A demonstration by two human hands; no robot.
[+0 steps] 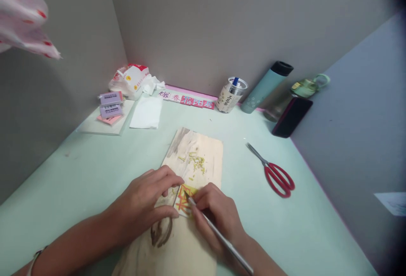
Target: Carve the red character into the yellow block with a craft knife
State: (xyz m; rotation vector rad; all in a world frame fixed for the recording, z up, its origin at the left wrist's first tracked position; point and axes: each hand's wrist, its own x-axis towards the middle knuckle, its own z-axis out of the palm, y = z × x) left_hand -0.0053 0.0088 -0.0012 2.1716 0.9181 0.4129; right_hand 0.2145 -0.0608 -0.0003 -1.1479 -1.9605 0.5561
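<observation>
A small flat carving block [183, 203], yellow and white with an orange character drawn on it, lies on a wooden board [196, 246]. My left hand [144, 197] steadies it, thumb at the lower left corner and fingertips at the upper left corner. A silver craft knife [229, 245] is pinched in my right hand [218, 212], its blade tip at the block's upper part. Yellow-green shavings [197, 162] are scattered on the board just beyond the block.
Red-handled scissors [279, 178] lie right of the board. Behind stand a lidded cup [226, 98], a teal bottle [264, 87], a metal bottle [279, 106] and a phone [292, 116]. Stacked erasers [111, 110], a white tissue [146, 113] and a row of character blocks [192, 101] sit back left.
</observation>
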